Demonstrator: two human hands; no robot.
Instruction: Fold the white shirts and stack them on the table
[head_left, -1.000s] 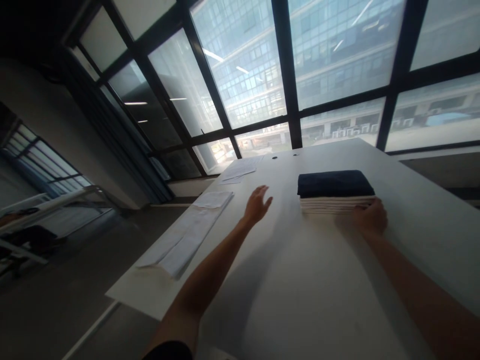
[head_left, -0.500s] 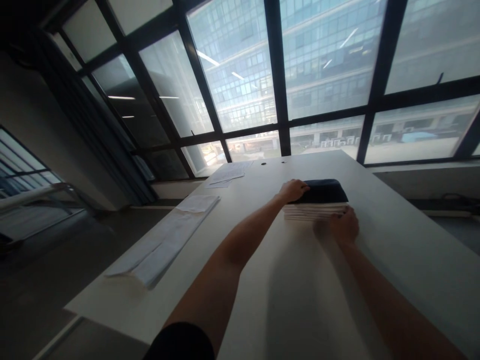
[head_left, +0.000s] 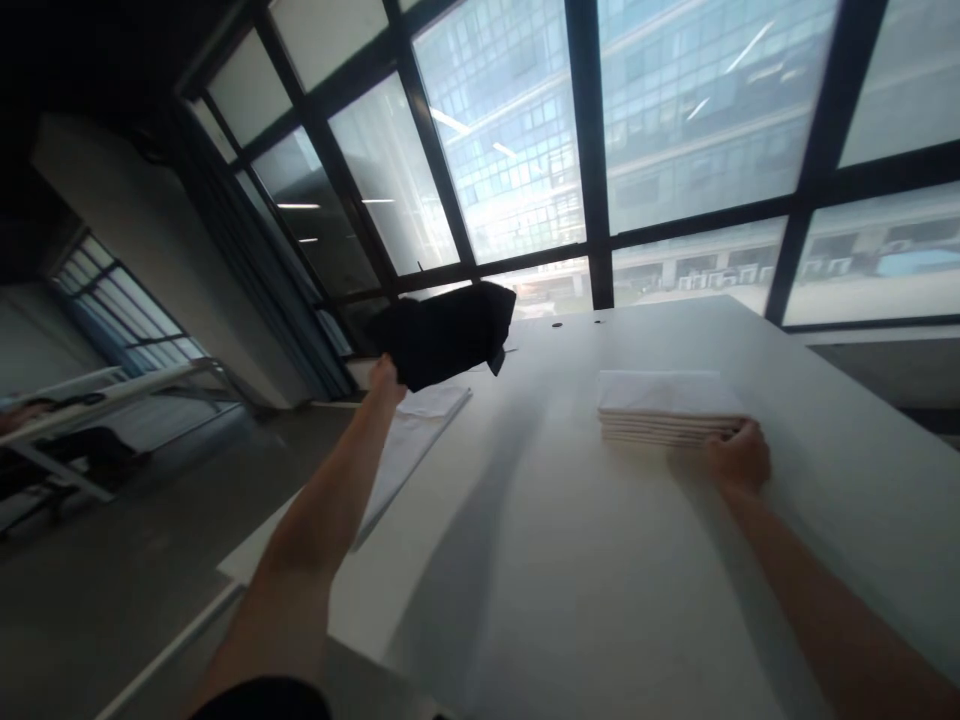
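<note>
Raised above the left side of the table, my left hand (head_left: 388, 380) is closed on the near left corner of a folded black cloth (head_left: 450, 335), which hangs in the air with one corner drooping. My right hand (head_left: 741, 458) grips the near right corner of a stack of folded white cloths (head_left: 664, 395), its fingers curled at the edge. The stack lies flat on the white table, its layered folds facing me. Beneath the black cloth, a long folded white cloth (head_left: 390, 470) lies along the table's left edge, partly hidden by my left arm.
The white table (head_left: 592, 560) reaches toward large dark-framed windows (head_left: 510, 160). Two small dark spots sit near its far edge. A blue curtain (head_left: 247, 240) hangs at the left. Beyond the floor there, a person is partly visible by another table (head_left: 120, 395).
My left hand has lifted the black cloth off the white stack and carried it left, baring the stack's white top. My right hand stays at the stack's corner. The view has shifted left.
</note>
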